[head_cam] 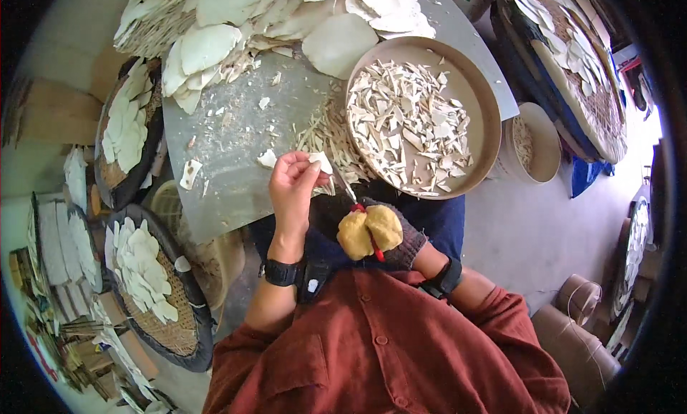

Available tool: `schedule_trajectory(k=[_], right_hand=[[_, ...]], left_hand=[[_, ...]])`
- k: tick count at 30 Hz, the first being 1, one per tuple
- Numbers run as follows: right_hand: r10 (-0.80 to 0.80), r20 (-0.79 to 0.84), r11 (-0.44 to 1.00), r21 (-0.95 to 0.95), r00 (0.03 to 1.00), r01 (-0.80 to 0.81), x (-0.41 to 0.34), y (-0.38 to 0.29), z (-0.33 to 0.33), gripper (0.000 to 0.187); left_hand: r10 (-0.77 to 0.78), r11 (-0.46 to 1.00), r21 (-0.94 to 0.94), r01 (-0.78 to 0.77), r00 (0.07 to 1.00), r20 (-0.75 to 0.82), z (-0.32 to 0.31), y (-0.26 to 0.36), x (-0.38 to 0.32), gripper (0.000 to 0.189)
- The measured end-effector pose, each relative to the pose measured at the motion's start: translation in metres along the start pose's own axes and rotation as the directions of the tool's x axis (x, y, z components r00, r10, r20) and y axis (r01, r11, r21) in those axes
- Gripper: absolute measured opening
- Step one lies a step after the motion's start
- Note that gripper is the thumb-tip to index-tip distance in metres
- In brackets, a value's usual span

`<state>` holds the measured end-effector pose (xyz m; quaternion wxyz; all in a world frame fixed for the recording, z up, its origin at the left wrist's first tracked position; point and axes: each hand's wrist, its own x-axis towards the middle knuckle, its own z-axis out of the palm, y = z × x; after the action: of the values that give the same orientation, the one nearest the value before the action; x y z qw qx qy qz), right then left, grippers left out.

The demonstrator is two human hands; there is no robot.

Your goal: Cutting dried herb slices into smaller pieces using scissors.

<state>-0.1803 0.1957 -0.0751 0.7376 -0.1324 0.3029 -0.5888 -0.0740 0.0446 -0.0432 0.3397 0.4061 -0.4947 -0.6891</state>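
Observation:
Between the thumb and fingers of my bare left hand [294, 186] is a small white chip [322, 162] of brittle-looking sheet material. My right hand [409, 241], in a dark knitted glove, grips scissors [369, 231] with yellow padded handles and a red binding. Their narrow metal blades [346, 186] point up beside the chip; whether they touch it I cannot tell. Thin offcut slivers [343, 159] lie heaped just beyond the blades. To the right, a round shallow tray [485, 119] holds many cut white pieces [405, 124], its near edge above my lap.
Large pale flat sheets [225, 43] are piled on the far side of the metal-topped table [231, 162]. Round woven trays [177, 328] with more sheets stand at the left, another [585, 76] at the right. A white bucket [542, 164] sits beside the table.

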Motion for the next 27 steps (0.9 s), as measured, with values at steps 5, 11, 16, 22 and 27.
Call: schedule_trajectory(k=[5, 11, 16, 22, 27], right_hand=[[-0.151, 0.089, 0.927, -0.334, 0.985, 0.172, 0.008, -0.008, 0.002, 0.021], [-0.015, -0.021, 0.952, -0.308, 1.000, 0.008, 0.011, -0.006, 0.017, 0.026], [0.000, 0.010, 0.816, -0.578, 1.000, 0.005, 0.017, 0.008, 0.007, 0.025], [-0.027, 0.024, 0.763, -0.645, 0.999, 0.036, 0.019, 0.039, -0.018, 0.032], [0.026, 0.065, 0.707, -0.707, 0.998, 0.027, 0.021, 0.029, 0.003, 0.031]], left_hand=[[-0.062, 0.995, -0.069, 0.067, 0.996, 0.065, -0.001, 0.009, -0.005, 0.021], [-0.073, 0.993, -0.096, 0.068, 0.996, -0.048, -0.018, 0.005, -0.006, 0.019], [-0.076, 0.997, -0.027, 0.075, 0.994, -0.074, -0.039, 0.006, -0.014, 0.019], [0.255, 0.847, 0.532, -0.007, 0.883, -0.394, -0.170, 0.054, -0.031, 0.016], [0.432, 0.368, 0.928, 0.052, 0.875, -0.220, -0.169, 0.067, -0.015, 0.018]])
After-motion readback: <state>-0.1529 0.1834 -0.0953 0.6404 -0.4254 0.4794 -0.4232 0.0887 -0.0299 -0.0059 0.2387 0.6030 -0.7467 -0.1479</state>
